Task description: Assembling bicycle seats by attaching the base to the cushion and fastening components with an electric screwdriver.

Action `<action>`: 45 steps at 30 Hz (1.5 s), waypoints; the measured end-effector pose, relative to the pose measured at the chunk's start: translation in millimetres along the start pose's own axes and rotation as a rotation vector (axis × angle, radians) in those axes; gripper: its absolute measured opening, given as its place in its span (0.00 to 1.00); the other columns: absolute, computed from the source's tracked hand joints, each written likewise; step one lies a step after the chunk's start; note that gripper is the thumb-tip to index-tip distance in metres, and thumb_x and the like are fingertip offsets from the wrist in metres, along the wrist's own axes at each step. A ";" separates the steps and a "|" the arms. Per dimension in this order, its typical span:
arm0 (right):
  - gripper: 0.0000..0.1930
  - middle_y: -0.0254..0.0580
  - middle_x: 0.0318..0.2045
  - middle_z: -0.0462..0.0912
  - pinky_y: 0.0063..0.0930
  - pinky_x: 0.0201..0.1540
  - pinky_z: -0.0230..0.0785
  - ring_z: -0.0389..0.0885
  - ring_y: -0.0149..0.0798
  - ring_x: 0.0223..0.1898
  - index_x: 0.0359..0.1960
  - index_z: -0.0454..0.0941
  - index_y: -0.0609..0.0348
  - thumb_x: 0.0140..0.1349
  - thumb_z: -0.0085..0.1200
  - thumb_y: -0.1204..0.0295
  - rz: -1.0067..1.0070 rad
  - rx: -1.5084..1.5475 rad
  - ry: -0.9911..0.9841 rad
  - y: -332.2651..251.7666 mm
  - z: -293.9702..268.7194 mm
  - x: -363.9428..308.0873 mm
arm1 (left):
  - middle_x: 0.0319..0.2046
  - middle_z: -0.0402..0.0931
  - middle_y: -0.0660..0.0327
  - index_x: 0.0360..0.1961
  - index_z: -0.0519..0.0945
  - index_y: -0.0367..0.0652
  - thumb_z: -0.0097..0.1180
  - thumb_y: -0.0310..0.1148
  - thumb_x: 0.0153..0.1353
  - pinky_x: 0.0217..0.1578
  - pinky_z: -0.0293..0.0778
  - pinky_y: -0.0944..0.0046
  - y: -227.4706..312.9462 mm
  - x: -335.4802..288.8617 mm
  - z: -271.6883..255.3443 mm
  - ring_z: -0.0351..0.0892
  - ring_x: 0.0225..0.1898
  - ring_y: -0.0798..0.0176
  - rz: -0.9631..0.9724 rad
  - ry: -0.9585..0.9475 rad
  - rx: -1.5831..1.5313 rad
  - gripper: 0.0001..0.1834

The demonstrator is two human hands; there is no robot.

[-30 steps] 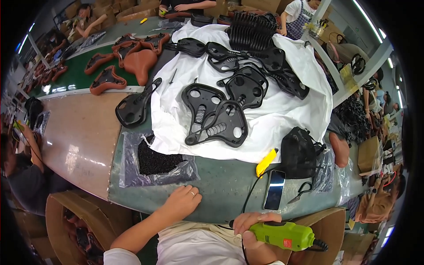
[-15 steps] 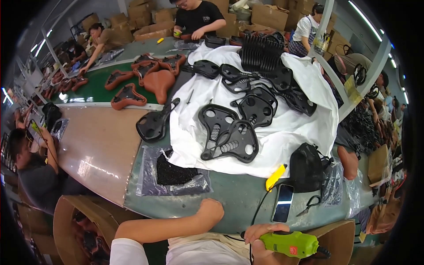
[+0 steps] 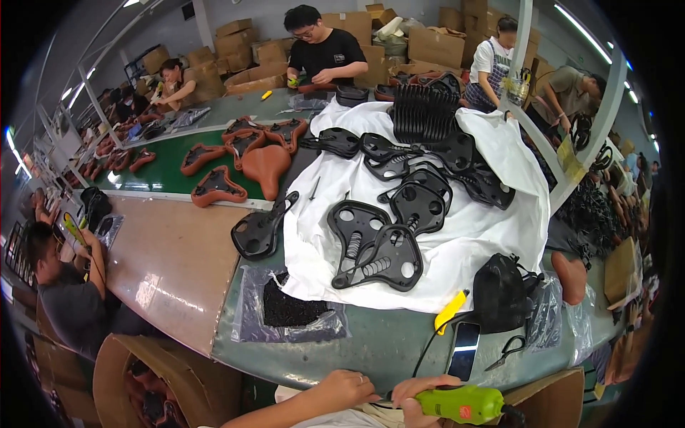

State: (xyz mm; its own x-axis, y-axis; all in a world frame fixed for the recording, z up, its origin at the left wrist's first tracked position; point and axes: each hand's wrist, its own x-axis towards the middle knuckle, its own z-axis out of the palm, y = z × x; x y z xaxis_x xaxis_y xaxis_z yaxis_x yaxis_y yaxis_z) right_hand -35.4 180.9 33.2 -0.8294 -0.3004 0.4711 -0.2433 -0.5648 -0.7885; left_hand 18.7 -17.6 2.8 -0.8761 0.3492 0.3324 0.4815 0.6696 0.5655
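Observation:
My right hand point(image 3: 412, 396) grips a lime-green corded electric hand tool point(image 3: 460, 404) at the table's front edge; its body lies sideways, with the cord leaving at the right. My left hand point(image 3: 344, 389) is beside the tool's left end, its fingers curled together; whether anything is between them I cannot make out. Beyond my hands, a plastic bag point(image 3: 246, 314) holds small black pieces point(image 3: 292, 307). Black bicycle saddle bases point(image 3: 389, 264) with round holes and ribbed parts lie on a white cloth point(image 3: 307, 239).
A yellow utility knife point(image 3: 451, 312), a phone point(image 3: 465, 351), scissors point(image 3: 505, 354) and a black bag point(image 3: 503, 292) lie at the right. Brown saddles point(image 3: 267, 170) rest on the green belt point(image 3: 168, 175). An open carton point(image 3: 164, 364) stands below left. Several people work around the table.
My left hand has moved right and down from the table edge to the tool's left end. The right hand still holds the tool. The view has tilted up slightly.

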 end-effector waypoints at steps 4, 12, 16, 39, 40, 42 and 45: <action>0.33 0.38 0.30 0.77 0.39 0.34 0.76 0.76 0.39 0.28 0.66 0.58 0.43 0.67 0.65 0.81 0.083 0.021 -0.027 5.0 9.6 4.6 | 0.25 0.75 0.63 0.32 0.81 0.46 0.70 0.39 0.61 0.28 0.78 0.55 -3.4 3.0 -4.8 0.80 0.27 0.57 0.071 0.056 0.059 0.11; 0.20 0.38 0.29 0.78 0.37 0.34 0.73 0.76 0.39 0.27 0.57 0.72 0.48 0.68 0.67 0.76 0.160 0.175 0.134 2.5 22.0 16.9 | 0.26 0.73 0.63 0.33 0.80 0.42 0.69 0.36 0.62 0.31 0.77 0.58 -10.8 9.4 -15.3 0.79 0.28 0.58 0.196 0.109 0.026 0.11; 0.22 0.39 0.28 0.78 0.38 0.34 0.72 0.76 0.40 0.27 0.59 0.70 0.47 0.69 0.68 0.74 0.129 0.113 -0.008 16.5 5.1 8.4 | 0.25 0.72 0.63 0.32 0.80 0.42 0.68 0.35 0.64 0.32 0.77 0.59 -13.9 9.3 -13.2 0.79 0.28 0.59 0.169 0.154 -0.013 0.11; 0.23 0.35 0.31 0.80 0.38 0.31 0.75 0.76 0.37 0.25 0.61 0.69 0.46 0.69 0.67 0.71 0.035 -0.262 0.418 -27.0 -37.0 9.2 | 0.41 0.79 0.60 0.50 0.82 0.41 0.80 0.53 0.52 0.30 0.69 0.54 -541.6 100.7 -277.7 0.75 0.34 0.60 -1.349 0.877 -0.576 0.33; 0.28 0.34 0.33 0.80 0.36 0.31 0.75 0.75 0.36 0.25 0.65 0.66 0.41 0.69 0.67 0.72 0.079 -0.331 0.266 -35.1 -47.2 14.2 | 0.41 0.79 0.60 0.50 0.82 0.41 0.80 0.53 0.52 0.30 0.69 0.54 -539.4 114.8 -275.6 0.75 0.34 0.60 -1.342 0.859 -0.580 0.33; 0.28 0.34 0.32 0.79 0.36 0.30 0.75 0.75 0.36 0.25 0.65 0.65 0.42 0.69 0.67 0.73 0.074 -0.290 0.314 -33.6 -45.7 16.0 | 0.31 0.73 0.64 0.45 0.82 0.46 0.82 0.53 0.49 0.28 0.66 0.57 -531.4 130.3 -279.8 0.70 0.28 0.61 -1.206 1.128 -1.261 0.31; 0.30 0.33 0.32 0.78 0.36 0.31 0.74 0.75 0.36 0.27 0.65 0.63 0.42 0.68 0.67 0.76 0.063 -0.242 0.363 -34.2 -44.7 21.9 | 0.38 0.75 0.62 0.48 0.80 0.43 0.79 0.46 0.54 0.42 0.79 0.60 -475.9 169.7 -291.7 0.76 0.35 0.57 -1.081 1.164 -1.586 0.28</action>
State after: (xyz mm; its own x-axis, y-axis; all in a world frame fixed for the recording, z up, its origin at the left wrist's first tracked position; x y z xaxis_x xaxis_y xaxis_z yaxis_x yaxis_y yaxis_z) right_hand -67.7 227.9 52.8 -0.9589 -0.0148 0.2834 -0.2612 -0.3443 -0.9018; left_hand -351.7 -468.3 10.3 -0.6350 -0.4884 -0.5985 0.1255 -0.8297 0.5439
